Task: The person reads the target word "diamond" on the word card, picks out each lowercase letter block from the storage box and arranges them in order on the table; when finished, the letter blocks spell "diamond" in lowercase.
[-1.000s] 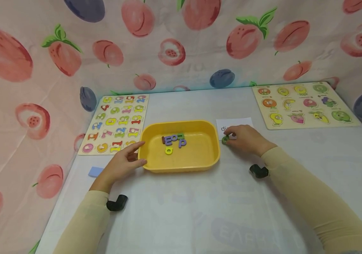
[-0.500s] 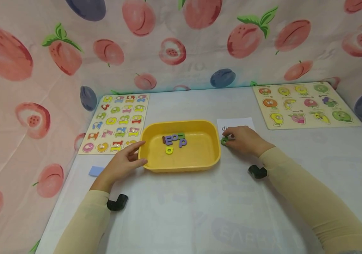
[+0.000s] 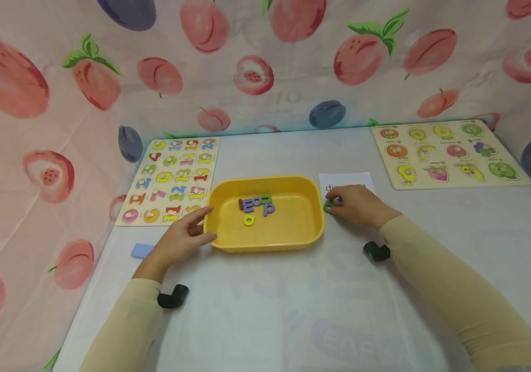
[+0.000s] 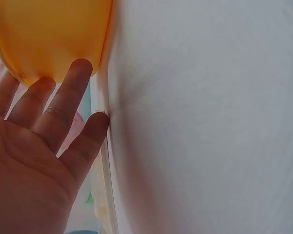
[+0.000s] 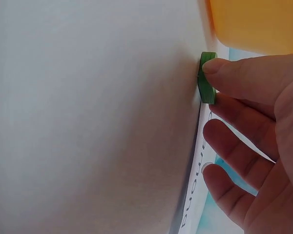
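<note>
My right hand pinched a green letter beside the white word card, right of the yellow tray; my left hand (fingers spread) touched the tray's end. Placing seemed in hand; next called for careful release.

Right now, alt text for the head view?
A right hand pinches a green piece beside a yellow tray of colored letters; the left hand touches the tray's left end. The right hand partly hides a printed card; a number board lies left, a fruit board right.

Right fingers partly hide the card (in the head view).
</note>
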